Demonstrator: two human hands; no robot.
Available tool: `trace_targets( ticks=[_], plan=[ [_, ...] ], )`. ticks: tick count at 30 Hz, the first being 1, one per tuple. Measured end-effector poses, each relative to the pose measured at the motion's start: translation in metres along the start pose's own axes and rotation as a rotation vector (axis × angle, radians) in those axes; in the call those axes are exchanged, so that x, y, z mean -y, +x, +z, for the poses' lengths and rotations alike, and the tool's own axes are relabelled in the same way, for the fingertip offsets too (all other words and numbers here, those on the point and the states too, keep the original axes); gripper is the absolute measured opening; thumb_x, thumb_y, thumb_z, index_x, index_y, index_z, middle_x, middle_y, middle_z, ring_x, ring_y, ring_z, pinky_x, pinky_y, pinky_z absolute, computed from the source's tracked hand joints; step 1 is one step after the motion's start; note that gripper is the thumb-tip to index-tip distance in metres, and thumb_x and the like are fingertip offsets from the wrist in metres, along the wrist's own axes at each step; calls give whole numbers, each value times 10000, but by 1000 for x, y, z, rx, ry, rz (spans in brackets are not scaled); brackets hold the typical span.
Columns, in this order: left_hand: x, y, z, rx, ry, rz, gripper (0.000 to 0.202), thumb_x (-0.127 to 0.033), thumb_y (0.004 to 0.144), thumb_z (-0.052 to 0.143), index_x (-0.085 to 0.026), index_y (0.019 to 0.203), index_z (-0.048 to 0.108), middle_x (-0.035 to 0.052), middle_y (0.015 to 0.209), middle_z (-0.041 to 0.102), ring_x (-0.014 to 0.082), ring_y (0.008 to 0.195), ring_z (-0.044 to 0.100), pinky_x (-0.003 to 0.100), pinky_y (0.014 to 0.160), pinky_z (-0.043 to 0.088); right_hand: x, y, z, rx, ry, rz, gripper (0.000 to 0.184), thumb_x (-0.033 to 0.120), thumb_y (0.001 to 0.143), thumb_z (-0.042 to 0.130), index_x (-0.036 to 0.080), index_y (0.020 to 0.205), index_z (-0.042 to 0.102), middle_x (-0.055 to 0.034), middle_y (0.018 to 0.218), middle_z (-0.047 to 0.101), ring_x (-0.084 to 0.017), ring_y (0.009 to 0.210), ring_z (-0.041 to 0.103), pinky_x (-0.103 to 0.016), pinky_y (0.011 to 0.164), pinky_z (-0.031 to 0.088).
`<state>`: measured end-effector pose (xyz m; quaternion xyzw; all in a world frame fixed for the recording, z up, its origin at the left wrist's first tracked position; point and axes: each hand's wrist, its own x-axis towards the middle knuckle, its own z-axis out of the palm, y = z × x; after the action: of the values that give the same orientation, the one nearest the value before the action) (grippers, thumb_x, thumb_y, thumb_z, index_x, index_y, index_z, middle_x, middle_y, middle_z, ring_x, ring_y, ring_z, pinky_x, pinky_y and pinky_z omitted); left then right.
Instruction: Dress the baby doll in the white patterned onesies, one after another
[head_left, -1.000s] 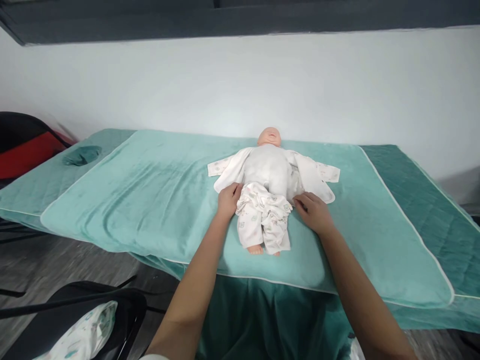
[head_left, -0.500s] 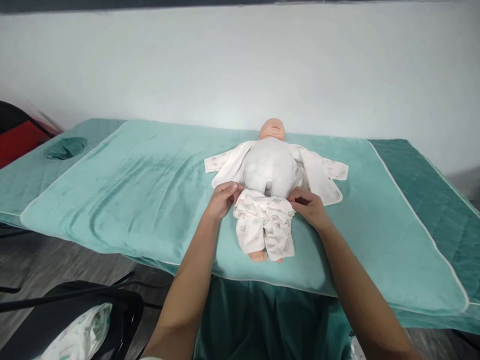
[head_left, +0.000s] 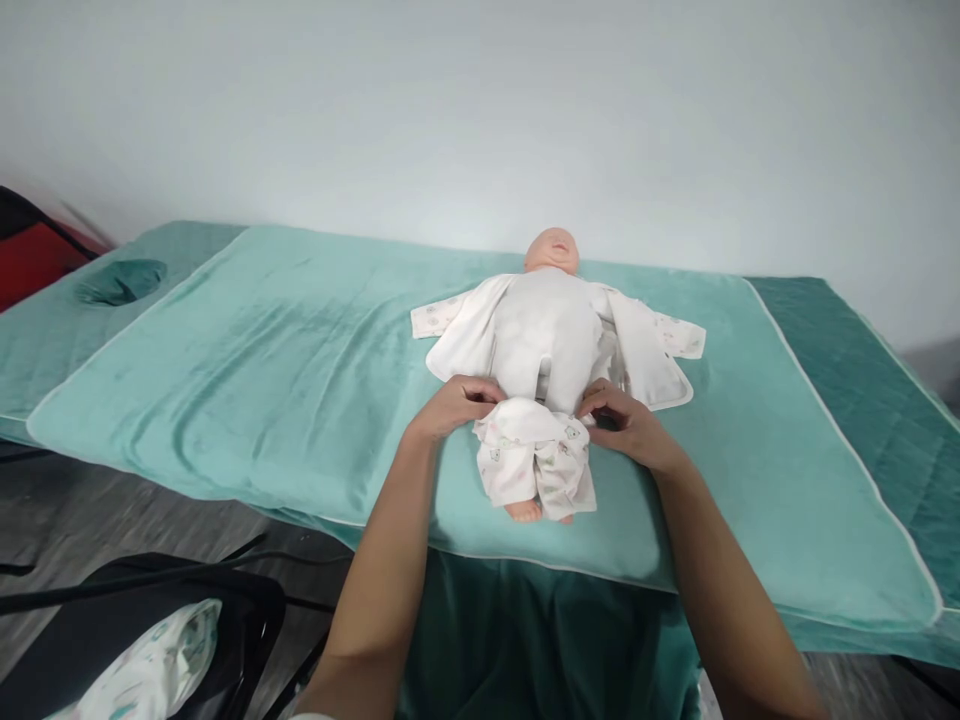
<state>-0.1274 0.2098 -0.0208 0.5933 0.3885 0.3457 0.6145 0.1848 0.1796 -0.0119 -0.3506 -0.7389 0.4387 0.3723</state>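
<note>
Currently: doll [head_left: 551, 330] lies face up on the teal towel [head_left: 262, 370], head toward the wall. Both legs are inside the trousers [head_left: 536, 460], with bare feet [head_left: 525, 510] out at the cuffs. Left hand [head_left: 450, 405] and right hand [head_left: 626, 425] pinch the waistband, one on each side, each grip clenched on cloth. Waistband sits at the upper thighs and the torso is uncovered. Jacket [head_left: 645, 350] lies open beneath. Judgement: trousers about midway.

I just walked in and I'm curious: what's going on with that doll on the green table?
A person is handling a baby doll that lies face up on a teal blanket. The left hand and right hand each grip the waistband of the doll's printed trousers, one at either hip. Its little jacket lies open, spread to both sides.
</note>
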Motion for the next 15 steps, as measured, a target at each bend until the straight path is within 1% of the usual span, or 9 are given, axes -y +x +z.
trace_targets(
  ticks=[3, 5, 7, 9, 12, 13, 15],
  plan=[
    [-2, -3, 0, 63, 29, 40, 154, -304, 700, 798, -158, 740, 774, 10, 710, 573, 101, 645, 466, 225, 592, 359, -2, -1, 1, -31, -34, 20, 259, 437, 837, 795, 227, 935, 683, -56, 1009, 567, -179, 870, 555, -302, 740, 447],
    [-2, -4, -1, 76, 36, 54, 141, -291, 701, 800, -160, 740, 764, -2, 700, 514, 98, 651, 423, 226, 596, 335, -3, -1, 2, -49, -41, 38, 274, 436, 833, 798, 220, 901, 644, -47, 998, 548, -172, 854, 537, -297, 733, 440],
    [-2, -5, 0, 75, 31, 59, 153, -296, 699, 808, -158, 734, 752, -5, 703, 488, 102, 660, 412, 229, 603, 330, -3, -1, 2, -62, -32, 53, 301, 444, 839, 791, 212, 854, 599, -39, 969, 536, -168, 839, 526, -295, 727, 436],
    [-1, -6, 1, 64, 19, 64, 186, -328, 711, 809, -156, 737, 743, 2, 721, 493, 108, 663, 416, 233, 602, 333, -4, -1, 2, -66, -18, 57, 326, 454, 851, 777, 208, 818, 566, -35, 942, 533, -169, 834, 527, -297, 727, 442],
    [0, -6, 4, 6, 1, 116, 235, -383, 744, 799, -157, 762, 735, 21, 774, 533, 116, 676, 439, 242, 612, 350, -9, 0, 3, -83, -36, 18, 322, 454, 882, 744, 210, 800, 551, -40, 932, 538, -175, 845, 539, -310, 740, 456],
    [1, -5, 5, -28, 1, 150, 249, -400, 756, 794, -160, 770, 731, 29, 796, 549, 122, 690, 457, 247, 625, 365, -10, 0, 4, -124, -67, -11, 315, 451, 888, 737, 211, 800, 553, -53, 973, 548, -187, 891, 553, -323, 771, 467],
    [3, -2, 8, -122, 14, 230, 270, -433, 785, 776, -169, 787, 721, 42, 831, 574, 138, 729, 497, 258, 662, 401, -14, 1, 6, -248, -163, -74, 299, 435, 893, 732, 212, 802, 555, -88, 1131, 556, -224, 1058, 564, -371, 890, 480]
  ],
)
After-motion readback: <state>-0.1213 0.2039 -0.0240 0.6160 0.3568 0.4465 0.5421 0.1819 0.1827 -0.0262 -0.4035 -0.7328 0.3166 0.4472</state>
